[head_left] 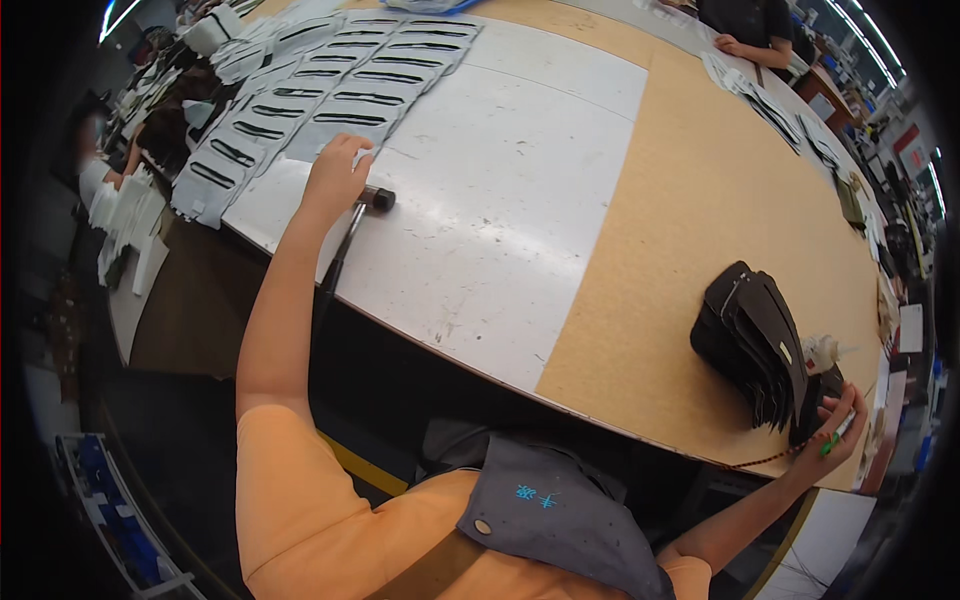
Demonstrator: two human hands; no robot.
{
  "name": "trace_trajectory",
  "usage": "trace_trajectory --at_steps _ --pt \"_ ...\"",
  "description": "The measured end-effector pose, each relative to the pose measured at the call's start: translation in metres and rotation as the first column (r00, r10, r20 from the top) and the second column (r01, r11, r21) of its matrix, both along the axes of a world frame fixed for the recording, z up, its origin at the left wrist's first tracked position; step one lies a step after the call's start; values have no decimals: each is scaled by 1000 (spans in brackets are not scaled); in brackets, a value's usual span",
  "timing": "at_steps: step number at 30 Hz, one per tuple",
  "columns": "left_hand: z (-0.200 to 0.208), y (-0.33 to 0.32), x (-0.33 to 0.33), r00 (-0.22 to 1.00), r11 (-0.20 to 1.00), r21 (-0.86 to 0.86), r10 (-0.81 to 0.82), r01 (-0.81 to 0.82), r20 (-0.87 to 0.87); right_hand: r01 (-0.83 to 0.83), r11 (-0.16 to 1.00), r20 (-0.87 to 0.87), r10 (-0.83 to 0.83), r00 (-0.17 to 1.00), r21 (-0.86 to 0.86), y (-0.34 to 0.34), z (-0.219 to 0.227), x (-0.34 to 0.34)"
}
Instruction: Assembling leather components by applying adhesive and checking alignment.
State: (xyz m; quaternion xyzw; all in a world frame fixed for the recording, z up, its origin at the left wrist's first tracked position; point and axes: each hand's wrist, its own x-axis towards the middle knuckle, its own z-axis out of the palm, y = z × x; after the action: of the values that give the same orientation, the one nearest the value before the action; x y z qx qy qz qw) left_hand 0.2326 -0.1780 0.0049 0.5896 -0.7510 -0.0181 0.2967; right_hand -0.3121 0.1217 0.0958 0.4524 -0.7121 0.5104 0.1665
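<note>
My left hand reaches to the near corner of the rows of grey fabric pieces, each with a dark slot-shaped strip. Its fingers are bent together over a small pale edge; what they pinch is hidden. Just beside the wrist lies a hammer with a dark round head, its handle slanting toward the table edge. On the right, my right hand has its fingers curled around a slim white and green tool, too small to identify. A stack of black wallet-like pieces stands next to it, with a white nozzle bottle behind.
The table has a white sheet and a tan board. A red and black cord lies by its near right edge. One person stands across the table, another at far left. Dark fabric pieces line the far right.
</note>
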Motion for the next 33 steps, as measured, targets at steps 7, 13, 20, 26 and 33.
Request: trace_trajectory --at_steps 7,13,20,26,33 --pt "7 -50 28 897 877 424 17 -226 442 -20 991 67 12 998 133 -2 -10 26" --pt "-9 -47 34 930 971 141 134 -191 342 -173 973 84 162 983 153 1 -18 50" --pt "43 93 -134 864 854 -129 -496 504 90 -457 823 176 421 890 338 -17 -31 87" --pt "6 196 -180 570 535 231 -813 812 -117 -704 622 285 645 709 343 -53 -49 126" --pt "11 195 -198 394 303 344 -889 889 -234 -788 613 868 355 347 65 -49 -87 137"
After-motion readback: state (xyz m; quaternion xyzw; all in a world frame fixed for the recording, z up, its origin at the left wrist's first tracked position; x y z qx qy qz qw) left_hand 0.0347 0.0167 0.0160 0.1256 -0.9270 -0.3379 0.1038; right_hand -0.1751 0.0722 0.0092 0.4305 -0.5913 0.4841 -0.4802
